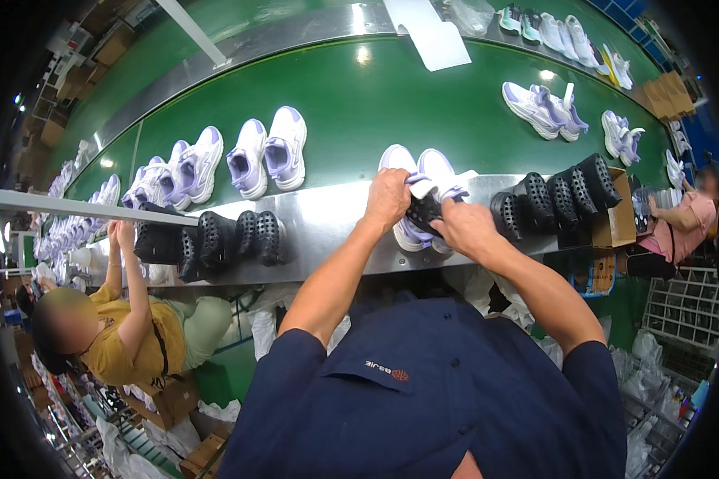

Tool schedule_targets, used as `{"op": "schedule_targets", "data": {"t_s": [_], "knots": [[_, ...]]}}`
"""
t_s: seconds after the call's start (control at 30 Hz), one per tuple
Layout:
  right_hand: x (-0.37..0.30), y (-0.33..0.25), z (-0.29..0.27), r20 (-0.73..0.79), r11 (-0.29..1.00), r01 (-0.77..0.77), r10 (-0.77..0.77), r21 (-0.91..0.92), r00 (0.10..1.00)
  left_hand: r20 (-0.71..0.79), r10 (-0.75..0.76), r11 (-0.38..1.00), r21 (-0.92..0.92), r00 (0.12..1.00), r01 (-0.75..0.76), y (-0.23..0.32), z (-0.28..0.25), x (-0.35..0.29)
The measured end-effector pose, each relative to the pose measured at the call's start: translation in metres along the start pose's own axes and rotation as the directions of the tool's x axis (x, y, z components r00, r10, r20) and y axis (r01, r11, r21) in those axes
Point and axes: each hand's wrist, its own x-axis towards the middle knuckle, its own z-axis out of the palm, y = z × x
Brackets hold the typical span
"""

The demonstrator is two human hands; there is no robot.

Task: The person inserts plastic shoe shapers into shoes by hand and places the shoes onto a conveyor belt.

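A pair of white and lavender sneakers (395, 158) stands before me at the steel ledge, toes pointing away. My left hand (387, 198) is closed at the collar of the left sneaker, by its pale tongue. Between my hands sits a black perforated insert (425, 212), partly covered by my fingers, at the openings of the shoes. My right hand (467, 227) has its fingers closed on the insert's right side, close to the right sneaker (437, 166). How deep the insert sits in either shoe is hidden.
Black perforated inserts (538, 201) line the steel ledge (327, 231) on both sides. More sneakers (286, 148) stand on the green conveyor belt (359, 96). A cardboard box (609, 215) is at the right. One person (144, 327) works at left, another (679, 223) at far right.
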Motion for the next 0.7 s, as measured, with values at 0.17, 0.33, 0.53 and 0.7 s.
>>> {"op": "schedule_targets", "data": {"t_s": [0.17, 0.33, 0.53, 0.7], "knots": [[0.035, -0.033, 0.073, -0.286, 0.976, -0.026, -0.038, -0.216, 0.957, -0.010, -0.051, 0.997, -0.059, 0.999, 0.051, -0.005, -0.006, 0.003], [0.041, -0.025, 0.080, -0.186, 0.989, 0.026, -0.054, -0.146, 0.981, 0.176, -0.215, 0.956, -0.161, 0.961, 0.244, -0.010, -0.027, 0.001], [0.044, -0.046, 0.086, -0.168, 0.994, -0.049, 0.064, 0.098, 0.984, 0.227, -0.321, 0.821, -0.418, 0.919, 0.390, -0.047, -0.028, -0.013], [0.018, -0.032, 0.084, -0.443, 0.943, -0.009, 0.164, 0.332, 0.881, -0.017, -0.215, 0.931, -0.307, 0.976, 0.199, -0.035, -0.028, -0.040]]}}
